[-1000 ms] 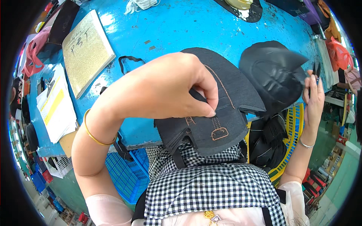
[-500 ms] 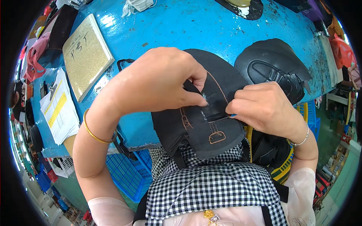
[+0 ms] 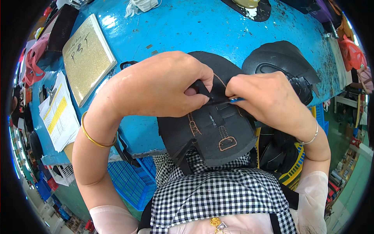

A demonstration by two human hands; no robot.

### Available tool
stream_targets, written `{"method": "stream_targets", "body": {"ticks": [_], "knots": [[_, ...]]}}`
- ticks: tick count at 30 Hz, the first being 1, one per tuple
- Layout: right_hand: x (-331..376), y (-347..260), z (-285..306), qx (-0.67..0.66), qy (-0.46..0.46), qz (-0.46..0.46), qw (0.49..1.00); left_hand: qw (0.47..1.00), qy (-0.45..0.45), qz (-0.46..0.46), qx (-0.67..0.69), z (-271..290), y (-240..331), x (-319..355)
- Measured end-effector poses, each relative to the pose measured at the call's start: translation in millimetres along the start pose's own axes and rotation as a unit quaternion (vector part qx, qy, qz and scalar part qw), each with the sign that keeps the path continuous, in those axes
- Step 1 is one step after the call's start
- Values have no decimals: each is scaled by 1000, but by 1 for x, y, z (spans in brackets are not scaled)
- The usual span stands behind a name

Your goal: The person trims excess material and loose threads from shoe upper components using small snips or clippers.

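Observation:
A flat black shoe upper with brown stitching lies at the table's near edge, its front part over my lap. My left hand pinches a black strip on this upper between thumb and fingers. Close beside it, the fingers of my right hand are closed on a small blue thing, mostly hidden in the grip, against the upper's dark material. Below the fingers, short slits and stitched lines show. Another black shoe upper, shaped and with laces, lies beyond my right hand.
A gold glittery notebook and clipped papers lie on the blue table at left. A blue basket stands below the table edge; a yellow basket with black pieces stands at right. A white mask lies far back.
My right hand has moved up and slightly left, away from the slits, closer to my left hand. The slits it covered now show. My left hand keeps its pinch, shifted slightly.

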State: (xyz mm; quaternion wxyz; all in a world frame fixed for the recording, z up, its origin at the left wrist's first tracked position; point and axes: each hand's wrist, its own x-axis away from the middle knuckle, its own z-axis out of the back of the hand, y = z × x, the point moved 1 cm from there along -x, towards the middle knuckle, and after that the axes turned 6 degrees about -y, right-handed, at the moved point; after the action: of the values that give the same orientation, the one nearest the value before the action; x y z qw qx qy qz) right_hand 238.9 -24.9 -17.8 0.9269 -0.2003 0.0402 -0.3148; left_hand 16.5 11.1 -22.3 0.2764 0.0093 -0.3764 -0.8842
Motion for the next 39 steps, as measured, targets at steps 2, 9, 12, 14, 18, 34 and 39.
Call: {"method": "stream_targets", "body": {"ticks": [2, 9, 12, 14, 18, 34, 39], "knots": [[2, 3, 4, -63, 2, -5, 998, 1000, -16, 4, 10, 1, -1, 1], [-8, 0, -3, -61, 10, -39, 997, 1000, 10, -15, 17, 0, -3, 4], [-4, 8, -2, -79, 21, -63, 995, 997, 39, 22, 65, 0, -5, 6], [-5, -5, 11, -105, 30, -66, 992, 974, 67, 98, 191, -1, -12, 13], [-8, -43, 1, 70, -10, 5, 997, 944, 168, 89, 270, 8, -13, 27], [55, 11, -2, -369, 393, -310, 783, 937, 160, 31, 310, 19, 19, 42], [142, 72, 2, -374, 390, -403, 739, 977, -57, 28, 204, 3, 13, 7]]}}
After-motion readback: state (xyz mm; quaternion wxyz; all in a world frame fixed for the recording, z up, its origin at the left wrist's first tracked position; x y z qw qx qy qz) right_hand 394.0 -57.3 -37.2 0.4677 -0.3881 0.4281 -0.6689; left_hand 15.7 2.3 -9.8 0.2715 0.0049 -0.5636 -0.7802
